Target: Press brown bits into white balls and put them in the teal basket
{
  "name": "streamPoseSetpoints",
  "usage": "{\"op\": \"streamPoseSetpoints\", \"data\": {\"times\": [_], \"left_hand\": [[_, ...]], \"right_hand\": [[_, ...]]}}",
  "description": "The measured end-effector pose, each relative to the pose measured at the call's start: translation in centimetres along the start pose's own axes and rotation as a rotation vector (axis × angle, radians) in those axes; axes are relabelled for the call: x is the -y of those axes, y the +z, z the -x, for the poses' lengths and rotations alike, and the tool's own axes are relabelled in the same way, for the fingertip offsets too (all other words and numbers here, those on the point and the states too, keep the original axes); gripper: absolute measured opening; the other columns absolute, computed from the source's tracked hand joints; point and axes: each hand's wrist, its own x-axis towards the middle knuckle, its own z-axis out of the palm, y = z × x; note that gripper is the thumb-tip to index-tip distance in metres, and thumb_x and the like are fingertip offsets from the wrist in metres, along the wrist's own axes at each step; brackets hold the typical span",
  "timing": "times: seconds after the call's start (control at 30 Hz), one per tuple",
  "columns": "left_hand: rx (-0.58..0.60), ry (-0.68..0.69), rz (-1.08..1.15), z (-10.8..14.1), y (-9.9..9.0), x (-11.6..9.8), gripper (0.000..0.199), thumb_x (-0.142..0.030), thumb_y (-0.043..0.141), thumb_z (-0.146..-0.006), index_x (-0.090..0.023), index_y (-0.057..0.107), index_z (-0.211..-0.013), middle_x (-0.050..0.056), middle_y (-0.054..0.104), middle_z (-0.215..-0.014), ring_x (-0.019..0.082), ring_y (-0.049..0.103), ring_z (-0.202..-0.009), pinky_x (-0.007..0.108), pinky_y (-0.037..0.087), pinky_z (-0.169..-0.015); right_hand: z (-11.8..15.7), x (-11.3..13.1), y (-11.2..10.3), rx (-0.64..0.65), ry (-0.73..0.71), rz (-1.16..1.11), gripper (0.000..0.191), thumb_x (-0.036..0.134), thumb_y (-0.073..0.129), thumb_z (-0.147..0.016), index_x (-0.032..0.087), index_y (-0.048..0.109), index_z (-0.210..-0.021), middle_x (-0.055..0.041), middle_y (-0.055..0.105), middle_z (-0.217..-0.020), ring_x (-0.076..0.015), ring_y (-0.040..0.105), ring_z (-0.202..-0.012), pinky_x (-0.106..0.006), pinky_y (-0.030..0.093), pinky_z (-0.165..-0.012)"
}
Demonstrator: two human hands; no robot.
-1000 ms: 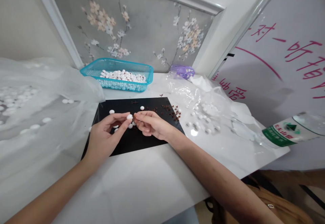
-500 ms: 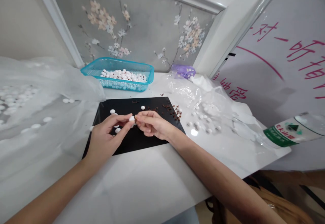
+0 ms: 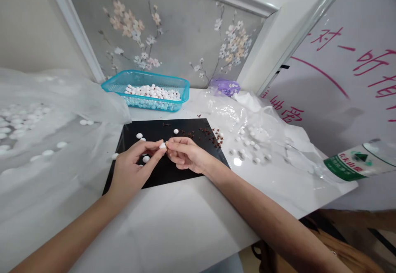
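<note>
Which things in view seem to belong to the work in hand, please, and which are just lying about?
Apparently part of the work:
white ball, pinched in the left hand, right hand at its edge
small brown pieces
black mat
blue basket of white balls
translucent bag of white balls, at left

Apparently just lying about:
plastic bottle with green label
purple item, perhaps a bag

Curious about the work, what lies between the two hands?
In the head view, a white ball pinched by the left hand lies between it and the right hand.
</note>
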Motion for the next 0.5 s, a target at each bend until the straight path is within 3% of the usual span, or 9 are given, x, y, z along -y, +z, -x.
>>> {"op": "streamPoseSetpoints", "data": {"times": [0.3, 0.5], "left_hand": [[0.007, -0.085, 0.093, -0.2, 0.2, 0.2, 0.026, -0.044, 0.061, -0.076, -0.022, 0.067, -0.087, 0.003, 0.070, -0.089, 0.017, 0.064, -0.077, 0.027, 0.052, -0.071], [0.039, -0.326, 0.275, -1.2, 0.0, -0.7, 0.034, -0.047, 0.065, -0.071, -0.020, 0.068, -0.092, 0.005, 0.071, -0.086, 0.017, 0.065, -0.075, 0.024, 0.052, -0.060]], "right_hand": [[-0.2, -0.3, 0.7, -0.084, -0.068, 0.063, 0.036, 0.044, 0.069, -0.070, 0.017, 0.046, -0.067, 0.0081, 0.044, -0.056, -0.0011, 0.029, -0.037, -0.014, 0.018, -0.030], [-0.9, -1.5, 1.6, -0.370, -0.269, 0.262, 0.039, 0.054, 0.056, -0.077, 0.018, 0.045, -0.067, 0.0081, 0.041, -0.053, -0.0025, 0.031, -0.036, -0.018, 0.024, -0.033]]}}
